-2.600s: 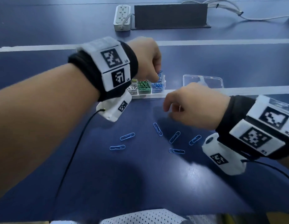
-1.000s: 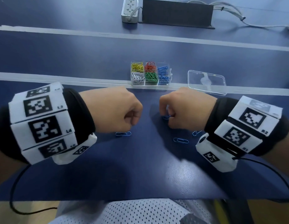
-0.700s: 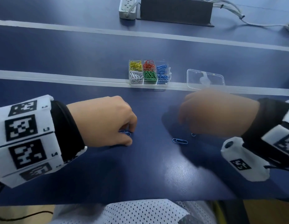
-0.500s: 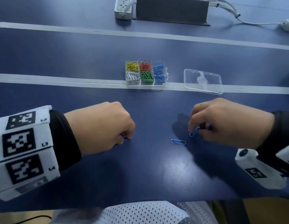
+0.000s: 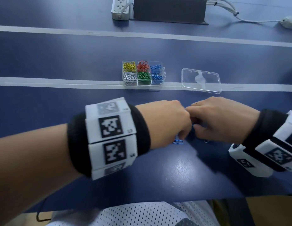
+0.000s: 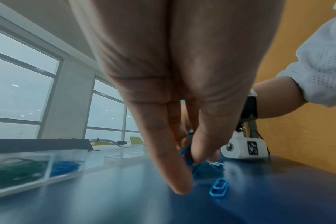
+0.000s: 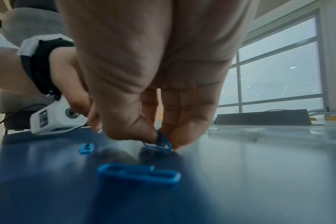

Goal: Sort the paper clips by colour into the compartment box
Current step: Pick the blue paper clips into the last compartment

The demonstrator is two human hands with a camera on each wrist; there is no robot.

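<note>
a dark blue glossy tabletop (image 5: 60,62) fills the head view, crossed by two pale grey stripes (image 5: 60,81); at its far edge sit a white power strip (image 5: 120,8) and a dark grey rectangular block (image 5: 169,9), with white cables (image 5: 226,7) trailing off to the right; tall windows with grey metal frames (image 6: 19,91) show a hazy grey sky; an orange-yellow wall (image 6: 297,136) stands beside the table; a grey upholstered chair back (image 7: 32,19) shows behind.
</note>
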